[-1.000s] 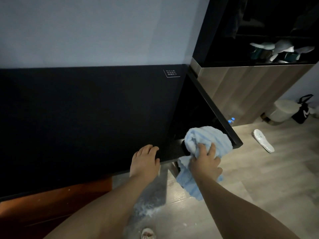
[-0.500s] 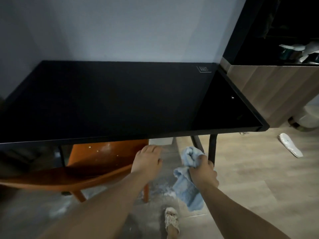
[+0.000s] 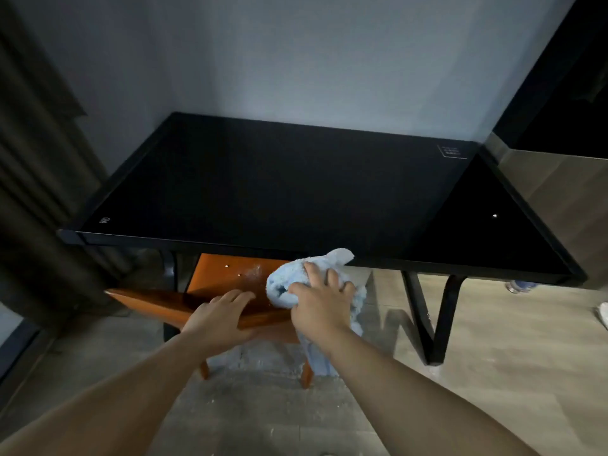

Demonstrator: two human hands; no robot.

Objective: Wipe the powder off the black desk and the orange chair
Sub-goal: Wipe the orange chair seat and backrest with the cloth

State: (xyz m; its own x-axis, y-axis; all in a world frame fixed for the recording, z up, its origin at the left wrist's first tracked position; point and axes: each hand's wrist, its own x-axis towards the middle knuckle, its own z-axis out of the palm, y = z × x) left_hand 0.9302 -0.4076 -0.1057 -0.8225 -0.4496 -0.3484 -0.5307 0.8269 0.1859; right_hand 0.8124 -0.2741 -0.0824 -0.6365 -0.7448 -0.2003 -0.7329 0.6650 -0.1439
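Note:
The black desk (image 3: 296,189) stands against the wall with a dark, glossy top. Tucked under its front edge is the orange chair (image 3: 227,281), with white powder (image 3: 255,271) on its seat. My right hand (image 3: 320,304) presses a bunched light-blue cloth (image 3: 289,278) onto the chair seat, fingers spread over it. The cloth's loose end hangs down past my wrist. My left hand (image 3: 218,315) rests flat on the chair's front edge, fingers straight.
White powder (image 3: 263,360) lies scattered on the wooden floor under the chair. Black desk legs (image 3: 427,327) stand to the right. A dark curtain (image 3: 36,179) hangs at the left, a wood-fronted cabinet (image 3: 559,192) at the right.
The view pulled back from the desk. My right hand carried the cloth from the desk's right edge down onto the chair seat. My left hand left the desk edge and settled on the chair.

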